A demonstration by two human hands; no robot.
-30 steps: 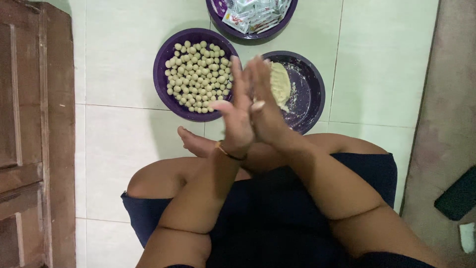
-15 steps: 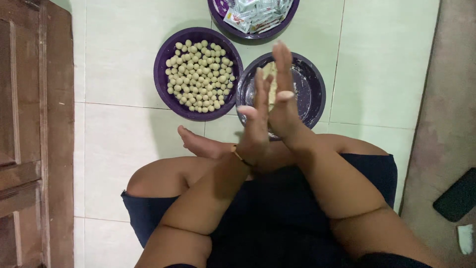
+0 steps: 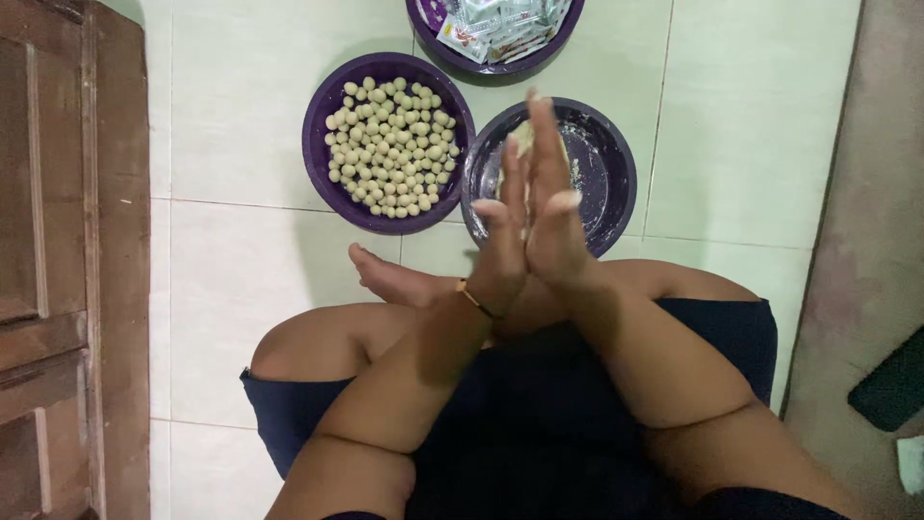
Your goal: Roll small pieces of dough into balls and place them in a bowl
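Beyond the fingers, on the tiled floor (image 3: pixel 241 289), sits a purple bowl (image 3: pixel 611 154) smeared with dough, and left of it a bowl of dough balls (image 3: pixel 390 144). Left hand (image 3: pixel 500 246) and right hand (image 3: pixel 551 226) press palm to palm — whatever lies between is hidden, likely a soft, sticky dough bit needing gentle pressure.
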